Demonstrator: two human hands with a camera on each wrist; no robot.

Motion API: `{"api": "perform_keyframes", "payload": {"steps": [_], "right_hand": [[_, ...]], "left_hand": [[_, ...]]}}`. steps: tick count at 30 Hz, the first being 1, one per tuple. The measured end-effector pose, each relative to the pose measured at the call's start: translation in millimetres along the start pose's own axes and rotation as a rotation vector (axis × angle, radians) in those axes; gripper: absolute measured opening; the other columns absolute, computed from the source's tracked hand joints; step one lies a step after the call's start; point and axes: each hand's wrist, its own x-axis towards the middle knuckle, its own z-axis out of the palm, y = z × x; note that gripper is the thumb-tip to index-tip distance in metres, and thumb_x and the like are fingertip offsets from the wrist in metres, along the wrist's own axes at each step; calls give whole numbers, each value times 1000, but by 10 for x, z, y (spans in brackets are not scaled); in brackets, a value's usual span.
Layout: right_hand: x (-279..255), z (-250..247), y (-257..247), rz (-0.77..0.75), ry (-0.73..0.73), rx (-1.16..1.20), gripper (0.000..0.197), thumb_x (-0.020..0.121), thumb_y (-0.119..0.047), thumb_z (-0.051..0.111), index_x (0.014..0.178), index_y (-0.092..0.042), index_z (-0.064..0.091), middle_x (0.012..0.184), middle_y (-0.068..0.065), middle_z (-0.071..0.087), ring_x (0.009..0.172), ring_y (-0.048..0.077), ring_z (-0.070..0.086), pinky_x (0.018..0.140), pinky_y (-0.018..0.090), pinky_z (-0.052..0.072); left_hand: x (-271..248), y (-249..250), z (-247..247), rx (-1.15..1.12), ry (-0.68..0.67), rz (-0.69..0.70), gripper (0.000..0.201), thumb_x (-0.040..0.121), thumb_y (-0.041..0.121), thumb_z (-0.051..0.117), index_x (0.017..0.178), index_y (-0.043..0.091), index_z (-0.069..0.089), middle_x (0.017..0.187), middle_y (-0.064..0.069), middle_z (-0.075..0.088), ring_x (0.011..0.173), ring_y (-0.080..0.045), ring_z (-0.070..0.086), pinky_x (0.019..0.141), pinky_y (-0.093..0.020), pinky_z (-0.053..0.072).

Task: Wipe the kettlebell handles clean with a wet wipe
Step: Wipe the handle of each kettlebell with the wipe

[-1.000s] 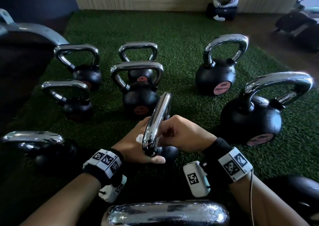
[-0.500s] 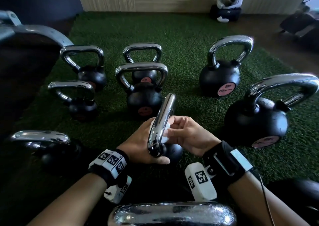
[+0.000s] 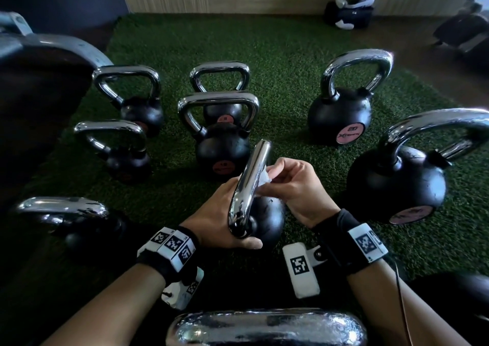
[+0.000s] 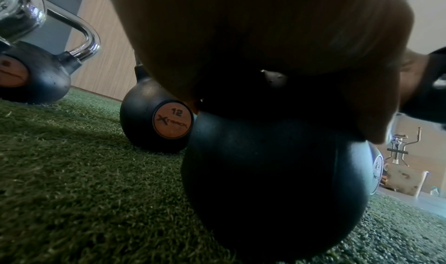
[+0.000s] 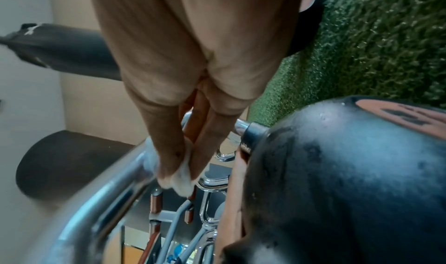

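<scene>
My left hand (image 3: 219, 218) cups the black ball of the kettlebell (image 3: 267, 221) on the green turf (image 3: 277, 62), fingers curled under it, steadying it. My right hand (image 3: 293, 184) pinches a white wet wipe (image 3: 264, 177) against the chrome handle (image 3: 251, 181). The job, I judge: press firmly, wrap the wipe round the bar, cover the underside. Beyond, more kettlebells (image 3: 340, 113) wait.

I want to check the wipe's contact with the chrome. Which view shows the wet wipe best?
The right wrist view: the wet wipe is pinched by the right hand against the handle. The head view shows a small white scrap; the left wrist view shows none.
</scene>
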Motion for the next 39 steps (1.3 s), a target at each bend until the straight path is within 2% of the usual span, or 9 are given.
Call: {"api": "perform_keyframes", "payload": {"steps": [4,9,12,17,21,24,31,35,39], "right_hand": [[157,22,43,-94,253,-118,36,52,4,94,69,-9,65,87,32,70,80,35,67,83,62,56],[72,-7,-2,-164,327,-303,30,59,10,92,70,-3,67,78,17,74,71,24,69,76,47,62],[144,-44,-13,-182,361,-376,32,56,1,96,65,-16,71,77,16,75,70,23,69,74,51,62],[298,9,27,-136,523,-632,22,59,-11,90,61,-16,68,68,-3,74,61,10,65,63,35,58],[261,89,63,-75,554,-753,19,58,-14,86,63,-11,68,59,-8,65,53,1,52,56,22,47],[282,60,47,-63,542,-753,19,58,-15,86,63,-10,68,57,-7,64,51,0,50,52,18,44],[285,72,95,-89,511,-902,26,60,-20,89,64,-10,64,55,-10,57,52,1,47,49,13,37],[240,-51,85,-6,474,-837,32,63,-24,91,81,-20,65,76,-8,68,65,6,58,57,18,47],[331,-251,74,36,407,-758,31,71,-17,83,98,-28,72,94,0,74,84,18,71,77,41,64]], "left_hand": [[-23,62,-8,-15,36,39,117,51,55,94,132,82,13,157,4,38,148,-15,35,124,-45,31],[-19,65,-16,-24,30,23,122,51,45,100,126,86,12,155,12,35,148,-8,32,124,-28,26],[-23,64,-9,-9,32,19,121,54,36,102,127,79,16,150,18,33,146,-6,32,117,-11,21],[-25,137,-6,-20,61,77,111,53,56,91,133,78,16,155,4,38,148,-20,36,125,-46,29],[-3,122,1,-30,57,82,105,55,56,87,139,59,24,156,-7,41,149,-27,36,122,-55,30],[-35,129,9,-34,57,78,107,55,57,86,143,47,24,157,-10,40,150,-28,35,123,-54,30],[-45,149,-11,56,41,90,112,59,42,99,144,51,26,157,-1,41,149,-17,36,123,-45,32],[-161,153,-83,267,-29,13,124,59,67,89,156,43,17,167,12,23,152,-5,27,120,-38,38],[-339,284,-69,355,84,-113,128,61,93,61,163,35,10,165,19,27,145,-7,41,114,-38,45]]}}
